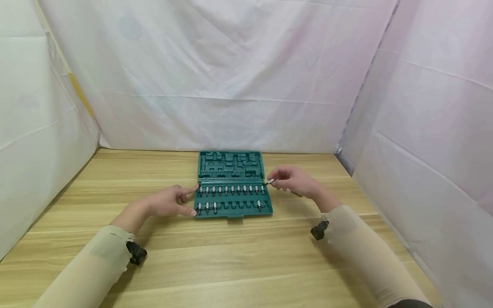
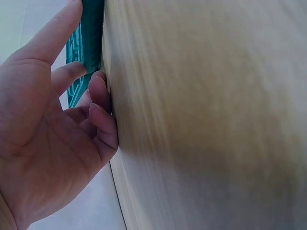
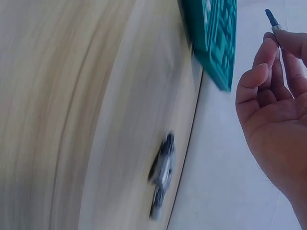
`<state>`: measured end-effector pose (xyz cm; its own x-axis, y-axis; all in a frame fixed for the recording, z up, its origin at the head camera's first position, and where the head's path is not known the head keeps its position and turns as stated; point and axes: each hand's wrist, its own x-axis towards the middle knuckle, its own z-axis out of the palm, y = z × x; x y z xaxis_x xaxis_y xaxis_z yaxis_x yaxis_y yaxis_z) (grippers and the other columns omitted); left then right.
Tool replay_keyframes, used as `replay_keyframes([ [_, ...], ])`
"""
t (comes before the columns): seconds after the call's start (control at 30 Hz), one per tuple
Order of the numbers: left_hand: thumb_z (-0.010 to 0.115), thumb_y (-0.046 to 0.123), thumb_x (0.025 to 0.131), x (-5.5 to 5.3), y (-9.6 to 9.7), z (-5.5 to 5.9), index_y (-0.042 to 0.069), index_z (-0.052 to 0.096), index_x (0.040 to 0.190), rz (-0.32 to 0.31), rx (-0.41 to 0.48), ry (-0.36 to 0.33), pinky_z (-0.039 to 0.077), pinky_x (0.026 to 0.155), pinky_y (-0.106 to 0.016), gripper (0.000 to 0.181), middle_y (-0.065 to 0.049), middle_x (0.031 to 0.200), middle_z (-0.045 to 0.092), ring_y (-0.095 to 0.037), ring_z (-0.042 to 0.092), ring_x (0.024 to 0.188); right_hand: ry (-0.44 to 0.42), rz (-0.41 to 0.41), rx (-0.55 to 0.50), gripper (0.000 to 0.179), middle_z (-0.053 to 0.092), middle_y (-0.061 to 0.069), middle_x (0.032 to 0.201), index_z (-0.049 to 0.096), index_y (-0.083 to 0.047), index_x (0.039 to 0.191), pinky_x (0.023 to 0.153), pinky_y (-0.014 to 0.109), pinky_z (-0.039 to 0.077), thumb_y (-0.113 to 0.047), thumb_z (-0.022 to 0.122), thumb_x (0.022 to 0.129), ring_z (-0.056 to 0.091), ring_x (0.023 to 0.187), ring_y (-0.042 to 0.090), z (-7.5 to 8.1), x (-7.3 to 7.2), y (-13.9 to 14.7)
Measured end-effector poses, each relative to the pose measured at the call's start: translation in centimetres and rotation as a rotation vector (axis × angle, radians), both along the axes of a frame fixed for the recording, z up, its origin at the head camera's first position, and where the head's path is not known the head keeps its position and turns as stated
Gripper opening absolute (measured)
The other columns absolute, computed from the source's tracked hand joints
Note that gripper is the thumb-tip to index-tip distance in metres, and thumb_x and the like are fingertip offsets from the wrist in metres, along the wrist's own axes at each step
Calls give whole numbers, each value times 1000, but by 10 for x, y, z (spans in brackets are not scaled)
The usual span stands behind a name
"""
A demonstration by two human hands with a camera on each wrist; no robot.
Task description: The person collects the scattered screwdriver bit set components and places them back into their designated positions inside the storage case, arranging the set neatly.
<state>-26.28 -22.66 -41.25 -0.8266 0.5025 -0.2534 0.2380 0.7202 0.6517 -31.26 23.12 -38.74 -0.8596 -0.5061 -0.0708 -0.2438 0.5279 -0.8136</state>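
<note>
A green plastic case (image 1: 230, 217) lies open on the table, its moulded lid (image 1: 231, 164) folded back. Bit sockets (image 1: 232, 191) fill the upper row of the base; the lower row has three at the left, one at the right, and vacant slots between. My left hand (image 1: 167, 202) touches the case's left edge with extended index finger and thumb, the other fingers bent. Between thumb and fingertips, my right hand (image 1: 294, 180) pinches a bit socket (image 3: 272, 19), dark tip pointing away, above the case's right edge near the hinge.
Below my right hand, small dark and silver bit sockets (image 3: 163, 170) lie on the wooden table (image 1: 231, 265), blurred in the right wrist view. White cloth walls (image 1: 215, 85) close off the back and both sides.
</note>
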Motion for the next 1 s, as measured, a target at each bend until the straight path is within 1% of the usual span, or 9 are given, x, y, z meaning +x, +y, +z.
replay_keyframes([
  [0.07,86,48,95,0,0,1,18,30,174,0,-2,-2,46,88,-40,101,-14,120,55,-26,50,108,-5,24,-6,29,71,13,114,73,-7,133,81,47,56,-22,71,108,61,103,46,0,0,-10],
  [0.2,85,48,96,1,0,2,18,30,175,-6,-7,1,46,89,-40,101,-15,121,55,-27,51,109,-22,53,-12,32,72,21,118,74,-8,135,85,54,55,-27,71,109,61,105,50,0,2,-29],
  [0.27,85,49,96,1,0,2,19,30,175,-5,-9,2,46,90,-40,101,-15,122,55,-27,51,110,-24,64,-8,34,73,22,120,74,-9,137,87,57,54,-29,71,109,62,105,49,-1,2,-37],
  [0.4,85,49,95,0,0,1,19,30,175,-6,-10,-1,46,89,-40,101,-14,122,55,-27,51,110,-20,87,8,33,75,15,117,76,-11,137,87,55,56,-30,71,109,64,103,44,-4,2,-50],
  [0.57,86,49,95,-1,1,0,19,29,175,-10,-5,3,46,87,-39,102,-15,120,55,-26,50,107,0,127,62,28,78,3,118,79,-21,132,85,45,58,-34,72,109,67,101,32,-6,0,-66],
  [0.7,86,48,96,-1,1,2,17,29,175,-15,-3,9,45,87,-39,102,-16,119,54,-26,50,105,15,175,111,25,78,-1,118,80,-27,129,85,41,57,-37,72,109,67,96,24,-8,-3,-80],
  [0.77,86,47,95,0,1,3,17,29,175,-15,-2,8,45,87,-39,102,-15,119,54,-26,51,105,22,204,131,24,78,-3,119,81,-28,129,87,39,58,-36,71,109,69,97,19,-9,-4,-87],
  [0.9,86,46,95,2,1,5,15,30,174,-14,0,7,46,87,-39,102,-16,120,55,-26,51,105,26,260,170,24,78,-4,124,81,-25,131,95,37,61,-31,71,110,73,106,12,-10,-6,-103],
  [1.0,87,45,95,3,1,4,15,31,174,-11,2,6,46,86,-39,101,-15,119,55,-26,51,105,10,290,193,24,78,-3,127,81,-23,131,98,36,61,-28,71,110,73,111,11,-12,-6,-114],
])
